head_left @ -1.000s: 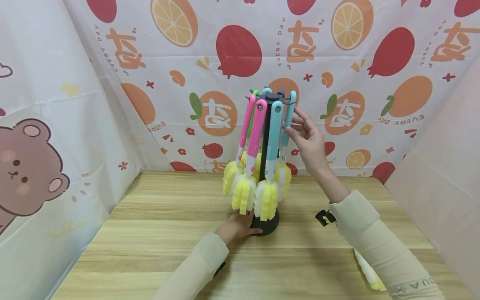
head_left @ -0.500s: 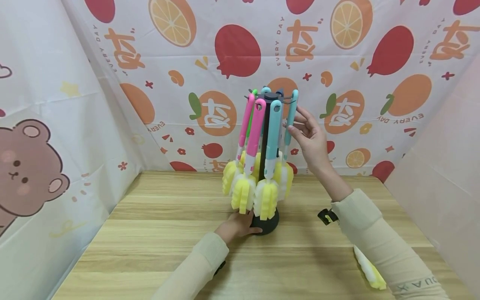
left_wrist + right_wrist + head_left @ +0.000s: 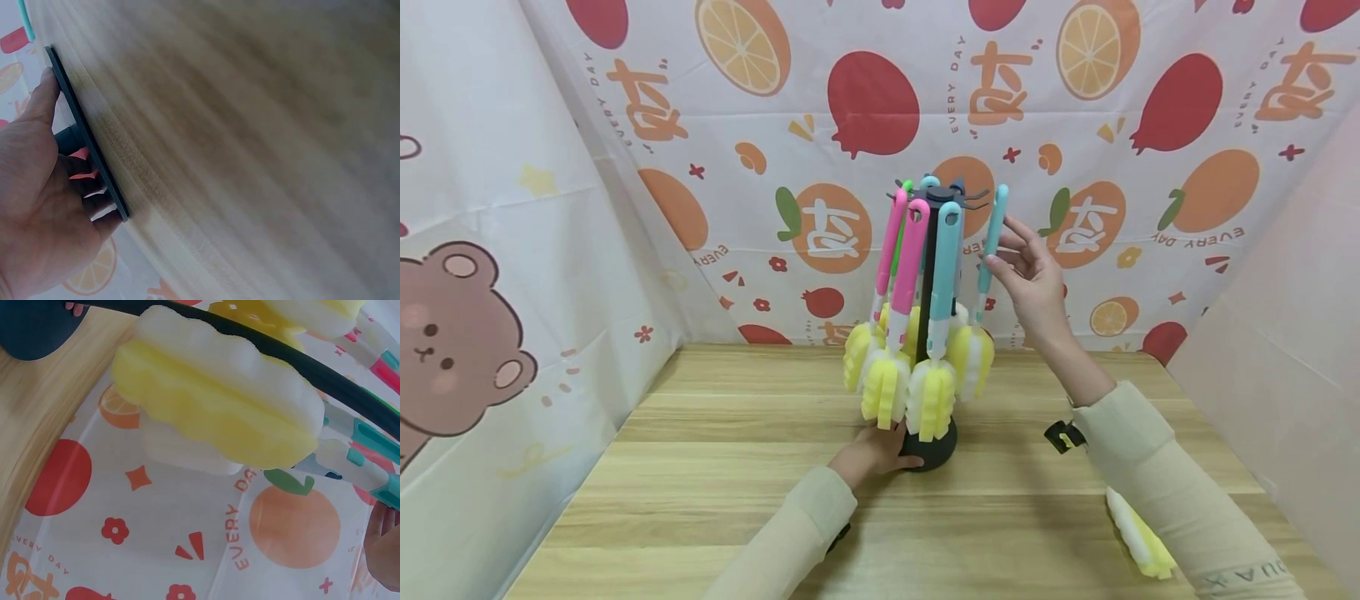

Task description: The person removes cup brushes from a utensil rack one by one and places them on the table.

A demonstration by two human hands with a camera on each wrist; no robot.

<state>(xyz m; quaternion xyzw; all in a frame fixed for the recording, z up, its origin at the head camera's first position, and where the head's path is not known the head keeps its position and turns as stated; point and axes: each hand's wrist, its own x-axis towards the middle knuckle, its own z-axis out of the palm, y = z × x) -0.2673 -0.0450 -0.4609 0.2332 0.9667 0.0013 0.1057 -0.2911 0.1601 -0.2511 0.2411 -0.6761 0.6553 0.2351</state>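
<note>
My right hand (image 3: 1037,287) pinches the teal handle of a sponge bottle brush (image 3: 995,229) between thumb and fingers. The handle's top loop stands just right of the hook of a black rotating rack (image 3: 928,292). Below it hangs the brush's yellow-and-white sponge head (image 3: 219,400), large in the right wrist view. Low on the table, my left hand (image 3: 871,454) grips the rack's round black base (image 3: 938,450), thumb over its front. In the left wrist view, thumb and fingers span the base disc (image 3: 87,134). Other brushes hang around the rack, including a pink-handled brush (image 3: 908,267) and another teal-handled brush (image 3: 945,267).
A yellow-and-white sponge piece (image 3: 1138,537) lies on the wooden table (image 3: 715,500) at the right, partly behind the right sleeve. A fruit-print cloth (image 3: 880,100) rises behind the table. Another cloth with a bear (image 3: 452,333) hangs at the left.
My right hand has moved to the right with the teal-handled brush, whose loop has come away from the rack's hook. The left hand stays on the base.
</note>
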